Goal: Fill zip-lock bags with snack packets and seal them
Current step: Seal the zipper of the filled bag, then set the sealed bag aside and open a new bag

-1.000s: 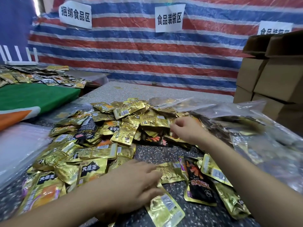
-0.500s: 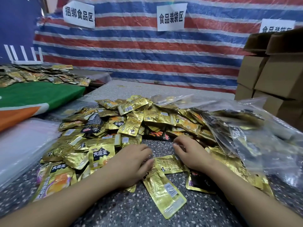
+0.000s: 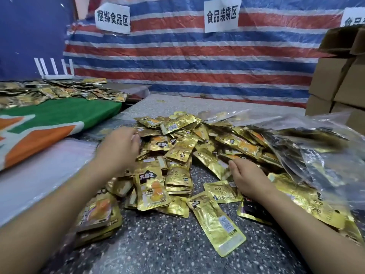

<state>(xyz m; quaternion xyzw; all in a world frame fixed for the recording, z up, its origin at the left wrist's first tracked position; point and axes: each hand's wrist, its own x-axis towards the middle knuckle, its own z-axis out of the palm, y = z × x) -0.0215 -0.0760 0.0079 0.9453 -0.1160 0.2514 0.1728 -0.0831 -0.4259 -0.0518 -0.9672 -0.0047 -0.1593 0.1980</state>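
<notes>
Gold foil snack packets (image 3: 182,153) are heaped on the speckled worktop (image 3: 158,244). The left hand (image 3: 120,149), blurred, is laid on the heap's left edge, grip indeterminable. The right hand (image 3: 248,177) is rested, fingers relaxed, against packets beside clear zip-lock bags (image 3: 320,153).

Speckled table (image 3: 158,244) bears gold snack packets (image 3: 181,155).

gold snack packets (image 3: 181,153), speckled grey table (image 3: 158,244), red-blue-white striped tarp (image 3: 187,62)
</notes>
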